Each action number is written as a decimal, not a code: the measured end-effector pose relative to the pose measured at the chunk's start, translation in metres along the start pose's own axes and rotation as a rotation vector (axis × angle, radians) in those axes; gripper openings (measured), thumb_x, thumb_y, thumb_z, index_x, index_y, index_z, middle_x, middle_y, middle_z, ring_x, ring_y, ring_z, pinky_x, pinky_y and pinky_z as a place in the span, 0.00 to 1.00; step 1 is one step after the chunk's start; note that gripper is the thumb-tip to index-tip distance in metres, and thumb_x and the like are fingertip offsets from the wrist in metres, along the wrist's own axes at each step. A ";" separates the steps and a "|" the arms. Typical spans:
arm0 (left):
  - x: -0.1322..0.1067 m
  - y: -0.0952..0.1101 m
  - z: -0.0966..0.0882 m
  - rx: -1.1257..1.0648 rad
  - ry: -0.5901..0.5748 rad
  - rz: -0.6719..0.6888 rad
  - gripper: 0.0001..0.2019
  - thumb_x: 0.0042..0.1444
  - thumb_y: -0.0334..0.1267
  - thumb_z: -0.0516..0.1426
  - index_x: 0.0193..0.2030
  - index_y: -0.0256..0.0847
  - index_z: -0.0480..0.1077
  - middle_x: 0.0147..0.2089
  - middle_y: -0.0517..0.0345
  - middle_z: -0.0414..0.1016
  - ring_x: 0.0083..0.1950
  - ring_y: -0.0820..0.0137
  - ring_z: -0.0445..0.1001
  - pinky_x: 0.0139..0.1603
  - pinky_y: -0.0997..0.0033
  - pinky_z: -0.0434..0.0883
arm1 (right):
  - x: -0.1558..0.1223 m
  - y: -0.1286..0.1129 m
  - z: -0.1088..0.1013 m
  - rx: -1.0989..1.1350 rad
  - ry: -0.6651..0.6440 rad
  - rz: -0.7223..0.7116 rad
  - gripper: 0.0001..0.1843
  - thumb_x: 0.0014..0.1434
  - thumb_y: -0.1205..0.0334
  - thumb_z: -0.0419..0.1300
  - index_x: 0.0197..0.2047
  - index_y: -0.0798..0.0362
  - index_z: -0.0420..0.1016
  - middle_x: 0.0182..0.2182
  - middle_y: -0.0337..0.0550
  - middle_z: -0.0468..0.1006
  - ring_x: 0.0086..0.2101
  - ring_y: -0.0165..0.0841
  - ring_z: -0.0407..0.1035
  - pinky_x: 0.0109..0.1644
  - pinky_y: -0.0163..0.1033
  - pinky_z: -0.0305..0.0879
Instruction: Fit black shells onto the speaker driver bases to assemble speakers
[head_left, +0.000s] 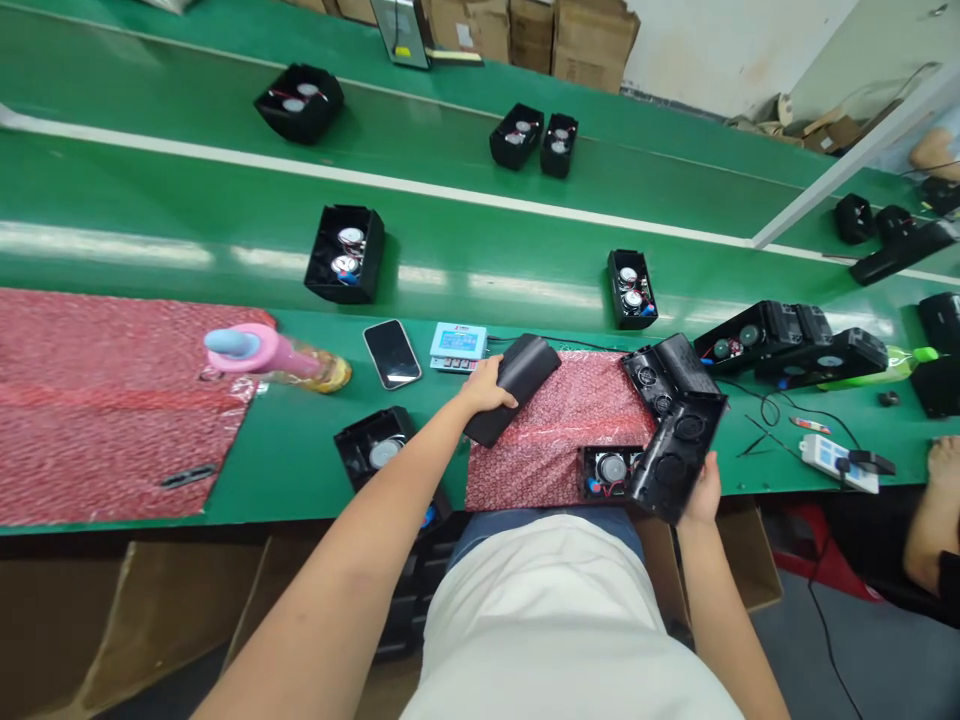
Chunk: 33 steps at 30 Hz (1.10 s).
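Observation:
My left hand point(486, 390) grips a smooth black speaker shell point(527, 375) at its left side, its closed face up, over the red bubble wrap point(517, 475). In my right hand point(703, 492) is another black speaker housing point(671, 450), tilted, with round openings facing up; my fingers behind it are partly hidden. Just beyond it two more black housings point(667, 370) rest together on the wrap's far right corner. A black shell with a silver speaker driver point(611, 468) and red and blue wiring lies near my waist, partly covered by the housing in my right hand.
Left of me are another speaker unit point(379, 445), a phone point(392, 354), a small blue-white device point(458, 345) and a pink-topped bottle point(277, 358). Assembled shells point(345, 255) sit on the green line beyond. A power strip point(838, 462) and another person's arm point(930, 520) are at right.

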<state>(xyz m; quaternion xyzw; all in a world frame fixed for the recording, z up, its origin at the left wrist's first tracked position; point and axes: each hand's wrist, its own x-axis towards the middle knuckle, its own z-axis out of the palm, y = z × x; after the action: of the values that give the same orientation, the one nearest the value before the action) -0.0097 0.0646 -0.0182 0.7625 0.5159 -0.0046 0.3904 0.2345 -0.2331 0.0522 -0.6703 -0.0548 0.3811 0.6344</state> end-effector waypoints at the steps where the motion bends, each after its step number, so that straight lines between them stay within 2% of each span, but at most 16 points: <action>1: 0.000 0.000 0.000 -0.001 0.002 0.000 0.52 0.31 0.40 0.69 0.64 0.38 0.50 0.63 0.43 0.57 0.64 0.50 0.58 0.61 0.57 0.61 | -0.004 0.005 -0.002 0.048 0.045 -0.001 0.35 0.54 0.34 0.47 0.52 0.52 0.70 0.45 0.50 0.77 0.46 0.44 0.71 0.53 0.57 0.65; 5: -0.001 0.003 -0.001 -0.006 0.011 -0.002 0.52 0.30 0.40 0.69 0.64 0.37 0.50 0.63 0.41 0.57 0.63 0.49 0.59 0.61 0.56 0.61 | -0.019 0.030 -0.016 0.080 0.135 0.005 0.32 0.49 0.43 0.56 0.55 0.48 0.65 0.46 0.43 0.76 0.47 0.40 0.69 0.55 0.53 0.64; 8: -0.002 0.004 -0.001 -0.006 0.016 -0.003 0.52 0.30 0.40 0.70 0.64 0.37 0.50 0.63 0.42 0.57 0.63 0.50 0.59 0.60 0.57 0.61 | -0.025 0.048 -0.025 0.011 0.187 0.101 0.35 0.48 0.41 0.58 0.56 0.47 0.60 0.43 0.43 0.76 0.44 0.40 0.71 0.51 0.55 0.67; 10: -0.003 0.005 -0.001 -0.004 0.018 -0.006 0.52 0.31 0.40 0.70 0.64 0.37 0.50 0.63 0.42 0.57 0.63 0.51 0.60 0.61 0.58 0.61 | -0.025 0.060 -0.023 -0.063 0.192 0.194 0.37 0.50 0.35 0.55 0.57 0.49 0.58 0.42 0.47 0.75 0.43 0.42 0.72 0.47 0.57 0.69; 13: -0.004 0.008 -0.001 -0.001 0.021 -0.012 0.51 0.32 0.39 0.69 0.64 0.36 0.50 0.64 0.41 0.56 0.63 0.51 0.60 0.61 0.57 0.61 | -0.025 0.076 -0.014 -0.204 0.172 0.297 0.43 0.52 0.28 0.45 0.59 0.52 0.55 0.41 0.54 0.73 0.42 0.45 0.72 0.44 0.59 0.69; 15: -0.006 0.010 -0.002 0.001 0.018 -0.016 0.51 0.32 0.39 0.69 0.64 0.37 0.50 0.64 0.41 0.56 0.64 0.50 0.60 0.62 0.57 0.61 | -0.027 0.082 -0.008 -0.315 0.148 0.324 0.46 0.53 0.27 0.37 0.61 0.54 0.52 0.40 0.56 0.71 0.43 0.46 0.72 0.44 0.60 0.69; 17: -0.007 0.012 -0.003 0.003 0.014 -0.017 0.51 0.31 0.40 0.69 0.64 0.39 0.51 0.64 0.42 0.57 0.64 0.50 0.60 0.61 0.57 0.61 | -0.034 0.084 -0.006 -0.430 0.125 0.308 0.47 0.55 0.28 0.34 0.64 0.56 0.48 0.42 0.58 0.69 0.46 0.47 0.70 0.46 0.60 0.67; 19: -0.009 0.013 -0.004 0.005 0.010 -0.018 0.51 0.31 0.41 0.69 0.64 0.40 0.51 0.64 0.42 0.58 0.64 0.50 0.60 0.61 0.57 0.62 | -0.041 0.079 -0.006 -0.548 0.124 0.244 0.48 0.55 0.31 0.40 0.67 0.58 0.38 0.49 0.63 0.65 0.52 0.49 0.66 0.51 0.61 0.64; 21: -0.009 0.013 -0.005 0.011 0.006 -0.022 0.52 0.31 0.41 0.69 0.64 0.40 0.51 0.64 0.42 0.58 0.64 0.50 0.61 0.61 0.57 0.62 | -0.045 0.068 -0.006 -0.656 0.128 0.133 0.53 0.52 0.37 0.53 0.68 0.57 0.33 0.59 0.66 0.53 0.60 0.51 0.53 0.59 0.61 0.54; 23: -0.009 0.014 -0.006 0.019 0.000 -0.027 0.52 0.31 0.42 0.69 0.64 0.41 0.51 0.64 0.42 0.58 0.64 0.51 0.61 0.61 0.58 0.62 | -0.043 0.055 -0.002 -0.917 0.007 -0.084 0.54 0.47 0.47 0.62 0.68 0.54 0.38 0.65 0.62 0.43 0.65 0.52 0.38 0.65 0.62 0.38; 25: -0.010 0.015 -0.007 0.031 -0.004 -0.032 0.52 0.31 0.42 0.69 0.64 0.42 0.50 0.64 0.43 0.58 0.64 0.52 0.61 0.61 0.58 0.62 | -0.033 0.042 0.007 -1.316 -0.261 -0.344 0.53 0.44 0.56 0.66 0.68 0.53 0.43 0.68 0.60 0.38 0.66 0.55 0.28 0.64 0.67 0.25; 26: -0.010 0.016 -0.007 0.038 -0.005 -0.035 0.52 0.31 0.42 0.69 0.64 0.43 0.50 0.64 0.43 0.57 0.64 0.52 0.61 0.61 0.59 0.62 | -0.026 0.037 0.013 -1.495 -0.409 -0.445 0.54 0.42 0.59 0.67 0.68 0.54 0.44 0.68 0.61 0.38 0.66 0.56 0.27 0.62 0.69 0.23; 27: -0.011 0.017 -0.007 0.044 -0.007 -0.039 0.52 0.32 0.42 0.69 0.65 0.43 0.50 0.65 0.43 0.57 0.64 0.52 0.60 0.61 0.59 0.62 | -0.017 0.033 0.019 -1.620 -0.537 -0.505 0.56 0.41 0.61 0.68 0.68 0.54 0.43 0.68 0.62 0.40 0.66 0.57 0.29 0.61 0.70 0.23; 29: -0.013 0.020 -0.008 0.054 -0.008 -0.047 0.51 0.32 0.42 0.69 0.65 0.42 0.50 0.65 0.42 0.56 0.64 0.52 0.60 0.61 0.59 0.62 | 0.000 0.026 0.028 -1.686 -0.701 -0.518 0.58 0.37 0.64 0.70 0.68 0.53 0.44 0.66 0.63 0.48 0.65 0.56 0.39 0.62 0.68 0.30; 31: -0.014 0.021 -0.007 0.059 -0.007 -0.055 0.51 0.32 0.42 0.69 0.65 0.42 0.50 0.65 0.42 0.56 0.64 0.51 0.60 0.60 0.58 0.63 | 0.013 0.016 0.031 -1.649 -0.794 -0.507 0.57 0.35 0.63 0.70 0.67 0.52 0.48 0.63 0.61 0.57 0.62 0.53 0.49 0.63 0.64 0.39; 33: -0.015 0.022 -0.005 0.060 -0.001 -0.063 0.52 0.32 0.43 0.68 0.65 0.44 0.49 0.66 0.42 0.55 0.65 0.50 0.60 0.60 0.56 0.62 | 0.021 0.002 0.025 -1.599 -0.851 -0.515 0.57 0.36 0.61 0.69 0.67 0.53 0.49 0.62 0.59 0.59 0.61 0.50 0.53 0.63 0.60 0.44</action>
<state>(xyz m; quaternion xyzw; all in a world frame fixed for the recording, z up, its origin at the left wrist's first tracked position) -0.0015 0.0523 0.0047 0.7573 0.5389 -0.0326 0.3674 0.2342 -0.2014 0.0433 -0.6788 -0.6737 0.2913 -0.0226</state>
